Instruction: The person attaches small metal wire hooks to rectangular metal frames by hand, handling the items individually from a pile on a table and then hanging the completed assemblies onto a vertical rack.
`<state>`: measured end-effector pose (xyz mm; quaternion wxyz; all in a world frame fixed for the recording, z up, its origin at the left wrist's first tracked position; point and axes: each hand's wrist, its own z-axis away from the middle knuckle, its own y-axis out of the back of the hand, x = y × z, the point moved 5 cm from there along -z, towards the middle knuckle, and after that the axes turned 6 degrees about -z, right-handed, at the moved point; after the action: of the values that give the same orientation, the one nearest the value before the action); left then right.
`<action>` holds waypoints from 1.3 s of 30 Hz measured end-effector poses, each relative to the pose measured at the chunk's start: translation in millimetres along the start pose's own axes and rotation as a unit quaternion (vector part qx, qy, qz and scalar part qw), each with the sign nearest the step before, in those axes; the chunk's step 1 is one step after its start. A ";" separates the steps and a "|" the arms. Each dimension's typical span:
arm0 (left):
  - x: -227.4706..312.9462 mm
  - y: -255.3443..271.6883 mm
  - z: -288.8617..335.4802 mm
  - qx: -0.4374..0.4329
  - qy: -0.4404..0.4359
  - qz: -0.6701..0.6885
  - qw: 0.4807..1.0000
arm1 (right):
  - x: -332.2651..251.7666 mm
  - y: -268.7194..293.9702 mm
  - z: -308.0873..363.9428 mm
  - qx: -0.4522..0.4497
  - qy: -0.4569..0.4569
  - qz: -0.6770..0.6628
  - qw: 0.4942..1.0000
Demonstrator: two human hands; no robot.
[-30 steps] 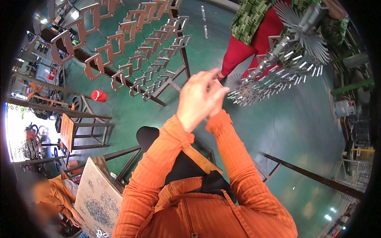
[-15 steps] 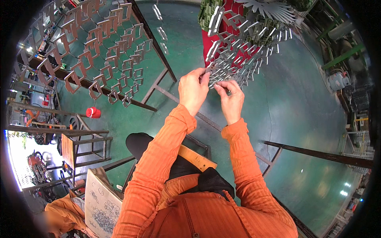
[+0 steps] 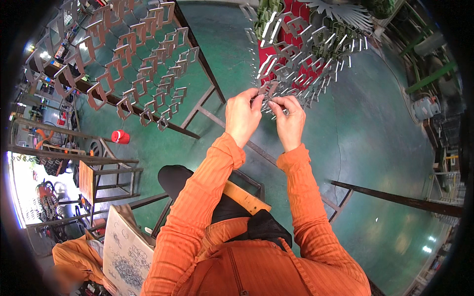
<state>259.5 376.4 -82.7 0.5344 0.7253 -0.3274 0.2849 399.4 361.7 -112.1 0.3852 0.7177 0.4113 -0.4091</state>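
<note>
In front of me hangs a dense cluster of grey metal pieces (image 3: pixel 291 52), angular and bent, its lower end between my two hands. My left hand (image 3: pixel 242 118) is closed in a pinch on a small flat metal piece (image 3: pixel 265 91) at the cluster's lower edge. Close beside it on the right, my right hand (image 3: pixel 290 122) has thumb and forefinger pressed together by the lowest pieces. Whatever lies between those fingertips is too small to make out. At the upper left hang several rows of diamond-shaped metal frames (image 3: pixel 116 69), apart from my hands.
Dark metal rack bars (image 3: pixel 210 116) cross below and beside the hanging pieces. Past the cluster stands a person in red trousers (image 3: pixel 297 12). A red container (image 3: pixel 120 136) and a wooden stool (image 3: pixel 88 182) are left. Near a cardboard box (image 3: pixel 126 251) is another person's orange sleeve (image 3: pixel 74 256).
Both hands stay pinched at the cluster's lower end, with a slight shift. A flat metal piece shows more plainly at the left fingertips. The hanging pieces sit slightly differently in view.
</note>
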 end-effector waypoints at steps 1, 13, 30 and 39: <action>1.3 -0.1 0.2 -0.009 0.007 -0.008 1.000 | -0.7 0.1 -0.5 0.000 0.005 0.000 1.000; 1.3 9.4 10.5 -0.019 -0.033 -0.007 0.999 | -4.3 10.1 6.7 -0.026 -0.029 0.099 0.994; -37.0 124.1 111.6 0.003 -0.001 -0.041 0.999 | -90.9 -15.6 -61.4 -0.039 -0.013 -0.206 0.978; -54.7 131.2 135.4 0.011 0.037 -0.013 0.999 | -85.9 -11.2 -57.7 -0.065 -0.009 -0.203 0.977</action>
<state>131.7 227.4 -83.3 0.5416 0.7242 -0.2947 0.3087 376.8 393.5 -15.5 0.3439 0.5891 0.5704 -0.4575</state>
